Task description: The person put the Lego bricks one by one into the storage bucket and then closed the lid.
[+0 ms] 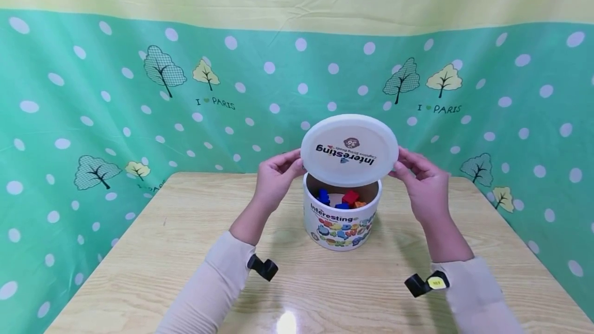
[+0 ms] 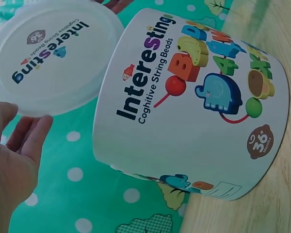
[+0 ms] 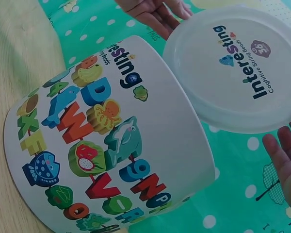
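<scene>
In the head view my left hand [image 1: 273,178] and right hand [image 1: 426,185] pinch opposite edges of a round white lid [image 1: 343,135] printed "Interesting". The lid is tilted over a white cylindrical tub [image 1: 341,231], its near edge overlapping the tub's far rim in this view. Inside the tub lie a red bead [image 1: 350,197], blue beads [image 1: 323,197] and an orange bead [image 1: 359,204]; the lid hides part of the inside. The left wrist view shows the tub's side [image 2: 174,131] with pictures of letters and animals. In the right wrist view both hands are at the lid's rim [image 3: 233,127].
The tub stands on a light wooden table [image 1: 185,251]. A green dotted cloth [image 1: 260,92] with tree prints hangs behind the table and at both sides. Small black wrist cameras [image 1: 264,268] are strapped over pale sleeves [image 1: 213,282].
</scene>
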Motion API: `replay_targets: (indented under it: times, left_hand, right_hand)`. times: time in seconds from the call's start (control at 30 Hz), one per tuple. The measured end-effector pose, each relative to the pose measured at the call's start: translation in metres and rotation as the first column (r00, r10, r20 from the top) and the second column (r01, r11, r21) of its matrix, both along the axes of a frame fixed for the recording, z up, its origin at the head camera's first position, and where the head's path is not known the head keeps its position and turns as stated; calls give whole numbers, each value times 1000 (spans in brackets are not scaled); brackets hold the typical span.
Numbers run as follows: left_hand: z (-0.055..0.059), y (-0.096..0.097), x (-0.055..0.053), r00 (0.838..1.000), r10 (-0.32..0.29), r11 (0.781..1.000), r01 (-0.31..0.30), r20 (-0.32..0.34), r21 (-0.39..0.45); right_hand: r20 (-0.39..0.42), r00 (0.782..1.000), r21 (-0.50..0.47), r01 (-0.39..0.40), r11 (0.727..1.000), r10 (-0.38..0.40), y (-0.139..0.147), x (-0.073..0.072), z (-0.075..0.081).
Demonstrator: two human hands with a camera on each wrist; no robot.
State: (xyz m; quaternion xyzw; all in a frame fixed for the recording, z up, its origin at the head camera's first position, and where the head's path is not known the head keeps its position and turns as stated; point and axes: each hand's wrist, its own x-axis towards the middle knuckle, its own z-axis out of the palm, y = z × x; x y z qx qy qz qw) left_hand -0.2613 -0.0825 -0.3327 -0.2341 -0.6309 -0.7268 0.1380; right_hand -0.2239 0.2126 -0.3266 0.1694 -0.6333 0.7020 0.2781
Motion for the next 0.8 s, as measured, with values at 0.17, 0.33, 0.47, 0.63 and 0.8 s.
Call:
replay_targets:
  times: [0.17, 0.33, 0.47, 0.63, 0.8]
  left_hand:
    - [2, -1, 1, 1000, -5, 999, 5, 12, -47]
    - [2, -4, 2, 999, -13, 994, 17, 33, -107]
    - [3, -7, 2, 999, -20, 989, 25, 35, -148]
    - [4, -9, 2, 997, -54, 987, 63, 64, -150]
    - [3, -11, 3, 996, -68, 987, 76, 57, -143]
  right_hand:
    - [-3, 1000, -35, 2, 999, -2, -1, -2, 2]
    - [6, 1000, 40, 5, 999, -5, 1, -1, 4]
    - [59, 998, 168, 10, 986, -20, 6, 1, 7]
    - [130, 990, 281, 22, 959, -61, 11, 2, 7]
    - [137, 990, 276, -7, 961, -32, 12, 2, 4]
